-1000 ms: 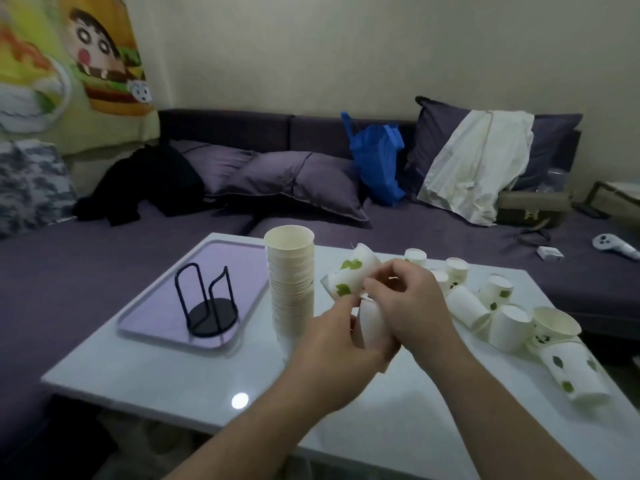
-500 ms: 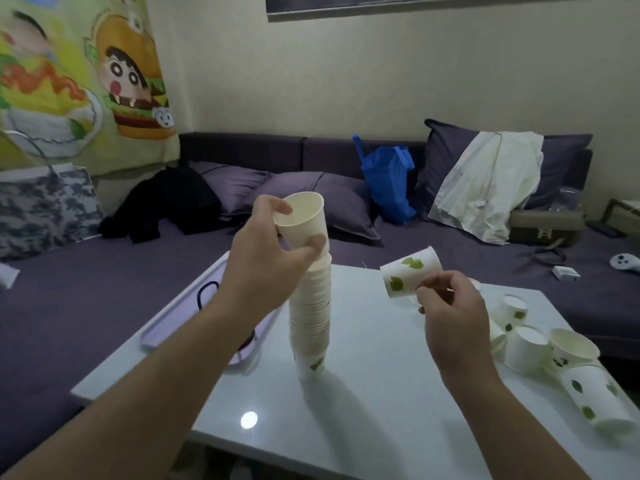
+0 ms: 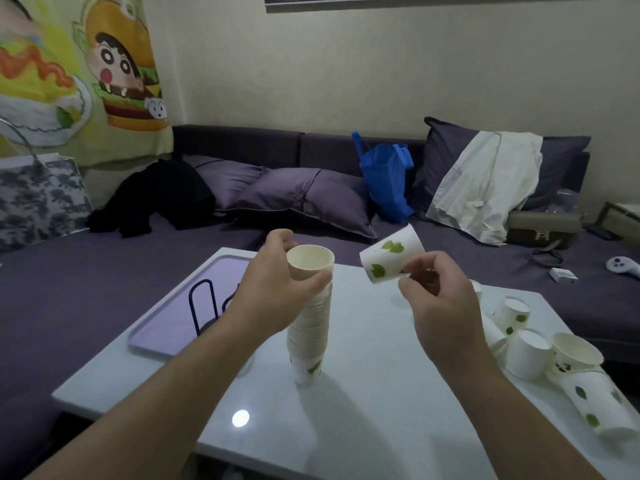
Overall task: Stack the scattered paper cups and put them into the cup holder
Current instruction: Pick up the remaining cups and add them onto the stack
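Observation:
A tall stack of white paper cups [image 3: 308, 337] stands upright on the white table [image 3: 363, 427]. My left hand [image 3: 273, 292] grips the top cup of that stack, its mouth facing up. My right hand [image 3: 436, 296] holds a single leaf-printed cup [image 3: 389, 258] on its side, just right of the stack top. Several loose cups [image 3: 530, 351] lie scattered at the table's right edge. The black wire cup holder [image 3: 207, 306] stands on a lilac tray [image 3: 180, 306], partly hidden behind my left forearm.
A purple sofa [image 3: 104, 271] wraps around behind and left of the table, with cushions, a blue bag [image 3: 386, 178], a white cloth and black clothing on it. A white controller [image 3: 623, 265] lies on the sofa at far right.
One second ago both hands worked on cups together near the stack. My left hand then went to the stack top and now presses lower on it; my right hand keeps its cup.

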A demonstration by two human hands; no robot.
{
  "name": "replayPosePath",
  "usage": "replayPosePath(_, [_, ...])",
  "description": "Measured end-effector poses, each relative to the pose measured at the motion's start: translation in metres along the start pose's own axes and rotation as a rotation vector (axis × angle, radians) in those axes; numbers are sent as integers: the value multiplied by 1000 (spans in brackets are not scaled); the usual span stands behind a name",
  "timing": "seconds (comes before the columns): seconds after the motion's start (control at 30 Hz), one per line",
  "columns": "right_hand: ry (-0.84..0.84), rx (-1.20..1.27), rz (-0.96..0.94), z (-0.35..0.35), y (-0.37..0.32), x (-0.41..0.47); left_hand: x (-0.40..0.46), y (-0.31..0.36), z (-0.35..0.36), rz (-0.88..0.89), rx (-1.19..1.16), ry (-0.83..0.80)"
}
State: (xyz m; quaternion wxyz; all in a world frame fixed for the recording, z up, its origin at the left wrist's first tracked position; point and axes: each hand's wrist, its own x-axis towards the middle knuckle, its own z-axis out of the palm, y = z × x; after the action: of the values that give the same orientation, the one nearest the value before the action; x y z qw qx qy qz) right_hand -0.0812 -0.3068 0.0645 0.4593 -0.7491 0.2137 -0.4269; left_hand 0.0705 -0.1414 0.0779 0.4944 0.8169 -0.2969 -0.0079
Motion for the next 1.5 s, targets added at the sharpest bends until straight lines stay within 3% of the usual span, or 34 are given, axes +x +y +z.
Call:
replayPosePath(0.27, [-213,-140,-448,35,-49,14,-2,-7,4,-4,-60,22])
replayPosePath(0.4, [-395,-377,-484,58,-48,12,-2,-9,1,-11,-58,6])
replayPosePath(0.6, [-397,-467,-520,62,-46,16,-4,-12,-4,3,-84,26])
replayPosePath(0.73, [-528,-589,-480,65,-46,13,-7,-10,-3,12,-97,9])
replayPosePath(0.93, [-390,-463,-466,64,-40,3,-6,-15,-1,22,-98,42])
replayPosePath(1.1, [-628,-589,-314,67,-34,-1,-8,-15,1,13,-117,41])
replayPosePath(1.27, [-642,-445,-244,64,-27,1,-9,-12,4,35,-76,48])
replayPosePath(1.37, [-573,-393,-163,56,-15,0,-16,-4,8,173,41,151])
replayPosePath(1.5, [-501,-503,-23,37,11,0,-27,10,30,464,195,234])
